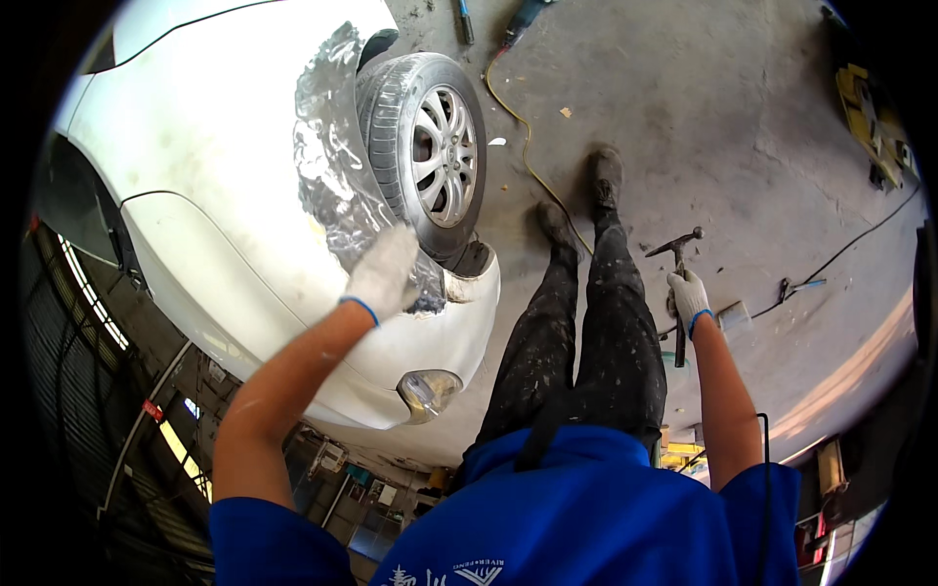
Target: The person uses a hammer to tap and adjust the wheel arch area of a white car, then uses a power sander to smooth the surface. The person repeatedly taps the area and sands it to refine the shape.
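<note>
My left hand (pixel 383 269), in a white glove with a blue cuff, lies on the fender edge of a white car. It rests on a strip of bare, shiny grey metal (pixel 332 146) that curves around the wheel arch; the fingers look laid out flat, though slightly blurred. Just beyond the hand stands the wheel (pixel 447 156), a black tyre on a silver spoked rim. Off to the right, my right hand (pixel 689 296), gloved the same way, is wrapped round the handle of a hammer (pixel 680 342). The hammer's head points up and is apart from the car.
A yellow cable (pixel 529 132) runs along the concrete floor past my shoes to a power tool (pixel 524 20). A black cable (pixel 850 242) crosses at the right. Yellow equipment (pixel 868 117) stands at the far right. The car's headlight (pixel 430 393) is near me.
</note>
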Tool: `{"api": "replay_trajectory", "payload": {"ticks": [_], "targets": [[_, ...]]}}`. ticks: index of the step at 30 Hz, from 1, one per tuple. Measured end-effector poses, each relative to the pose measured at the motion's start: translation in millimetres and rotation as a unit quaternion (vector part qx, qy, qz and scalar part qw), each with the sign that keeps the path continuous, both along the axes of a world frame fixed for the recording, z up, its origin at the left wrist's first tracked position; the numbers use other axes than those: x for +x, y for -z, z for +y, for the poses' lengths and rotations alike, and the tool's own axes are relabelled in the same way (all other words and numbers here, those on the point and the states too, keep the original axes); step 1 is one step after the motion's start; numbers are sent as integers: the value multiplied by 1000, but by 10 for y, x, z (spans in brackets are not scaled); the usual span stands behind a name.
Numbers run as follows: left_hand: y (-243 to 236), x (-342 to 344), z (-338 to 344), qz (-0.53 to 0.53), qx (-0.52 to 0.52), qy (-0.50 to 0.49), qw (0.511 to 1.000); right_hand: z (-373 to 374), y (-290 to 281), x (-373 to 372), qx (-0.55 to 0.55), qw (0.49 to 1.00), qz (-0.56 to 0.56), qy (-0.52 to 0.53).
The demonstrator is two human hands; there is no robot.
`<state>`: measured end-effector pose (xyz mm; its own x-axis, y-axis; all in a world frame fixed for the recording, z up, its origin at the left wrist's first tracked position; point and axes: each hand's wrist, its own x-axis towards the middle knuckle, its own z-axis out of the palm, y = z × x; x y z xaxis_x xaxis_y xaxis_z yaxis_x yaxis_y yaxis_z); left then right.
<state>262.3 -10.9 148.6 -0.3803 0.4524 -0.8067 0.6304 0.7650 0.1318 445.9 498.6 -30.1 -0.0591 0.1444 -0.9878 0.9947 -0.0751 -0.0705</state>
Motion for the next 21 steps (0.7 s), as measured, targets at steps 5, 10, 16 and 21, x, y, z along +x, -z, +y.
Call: {"api": "replay_trajectory", "payload": {"ticks": [5,10,16,21], "targets": [[-322,598,-27,-94,-5,41,995,16,-150,164,32,999,-1,-32],[-75,410,-69,-65,30,8,997,-93,-67,262,10,999,-44,-3],[-214,-1213,12,-11,-47,115,992,-147,-58,329,16,996,2,-85],[-508,-1930,-95,122,-101,168,973,-204,68,320,18,996,-5,-84]]}}
